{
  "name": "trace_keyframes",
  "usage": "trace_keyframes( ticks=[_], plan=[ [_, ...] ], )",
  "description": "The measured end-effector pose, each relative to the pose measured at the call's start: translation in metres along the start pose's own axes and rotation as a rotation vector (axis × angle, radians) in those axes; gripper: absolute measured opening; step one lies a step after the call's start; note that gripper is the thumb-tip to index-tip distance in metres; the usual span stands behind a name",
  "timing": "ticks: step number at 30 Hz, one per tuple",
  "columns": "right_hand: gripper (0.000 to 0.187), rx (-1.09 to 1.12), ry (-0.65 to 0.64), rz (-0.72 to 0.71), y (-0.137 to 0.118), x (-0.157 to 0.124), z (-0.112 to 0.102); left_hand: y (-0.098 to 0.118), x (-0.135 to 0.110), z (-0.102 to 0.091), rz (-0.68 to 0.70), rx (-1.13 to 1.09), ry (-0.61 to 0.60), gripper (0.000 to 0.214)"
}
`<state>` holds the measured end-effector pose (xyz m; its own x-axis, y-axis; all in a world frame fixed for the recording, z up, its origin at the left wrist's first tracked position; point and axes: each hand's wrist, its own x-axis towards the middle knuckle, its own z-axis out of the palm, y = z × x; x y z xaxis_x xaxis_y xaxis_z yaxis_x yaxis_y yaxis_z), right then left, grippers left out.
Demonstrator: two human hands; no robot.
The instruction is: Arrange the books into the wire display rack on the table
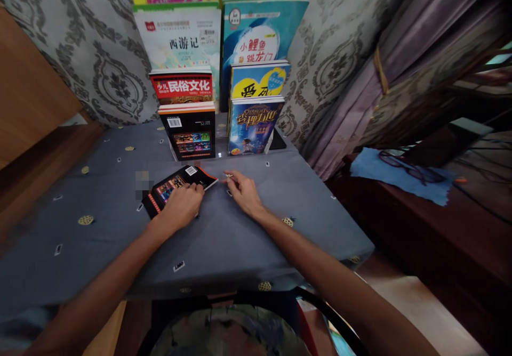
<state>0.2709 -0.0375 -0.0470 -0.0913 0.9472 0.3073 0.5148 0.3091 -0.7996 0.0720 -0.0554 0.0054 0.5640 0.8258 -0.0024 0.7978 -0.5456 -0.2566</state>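
Two bare hands of mine reach over the grey cloth-covered surface (240,249) with its yellow pineapple print, as the head view shows. The thin black paperback with coloured panels and a white barcode (172,188) lies slantwise, left of the middle and nearer the far edge than the near one, its barcode end turned toward that far edge. My left hand (184,204) lies over its right side, fingers bent across the cover; my thumb is hidden, so I cannot tell whether I am pinching it or just pressing it down. My right hand (243,192) is loosely curled with nothing visible in it, just beside the book's right-hand corner.

To handle it well, I would keep my left fingers light, since a soft cover probably bends or creases under a hard push. My right hand is well placed to steady that free corner, so the pages stay together. I should mind my reach too: the upright black book with an orange-edged top (194,135) and the upright blue book with gold lettering (254,127) stand close by the far edge, and a careless knuckle could knock them.
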Motion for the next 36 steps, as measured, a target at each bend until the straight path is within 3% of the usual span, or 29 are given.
trace_keyframes(
  ticks=[7,13,20,25,29,33,36],
  plan=[
    [0.033,0.036,-0.046,-0.005,-0.005,-0.001,-0.001,-0.007,0.005,-0.021,-0.061,-0.086,-0.138,0.033],
    [0.033,0.046,-0.033,-0.022,-0.005,-0.002,-0.002,-0.008,0.005,-0.027,-0.102,-0.098,-0.169,0.036],
    [0.036,0.044,0.027,-0.175,-0.005,-0.006,0.000,0.001,0.002,-0.010,-0.050,-0.079,-0.090,0.032],
    [0.034,-0.130,-0.118,-0.275,-0.002,-0.005,0.004,0.008,-0.003,0.011,-0.075,-0.101,0.031,0.033],
    [0.031,-0.234,-0.191,-0.281,0.000,-0.006,0.004,-0.023,-0.024,0.018,-0.029,-0.274,0.073,0.033],
    [0.031,-0.233,-0.211,-0.317,0.004,-0.005,0.006,-0.064,-0.064,0.025,-0.200,-0.317,0.045,0.042],
    [0.034,-0.253,-0.260,-0.342,0.008,0.002,0.012,-0.074,-0.092,0.032,-0.203,-0.365,0.066,0.049]
  ],
)
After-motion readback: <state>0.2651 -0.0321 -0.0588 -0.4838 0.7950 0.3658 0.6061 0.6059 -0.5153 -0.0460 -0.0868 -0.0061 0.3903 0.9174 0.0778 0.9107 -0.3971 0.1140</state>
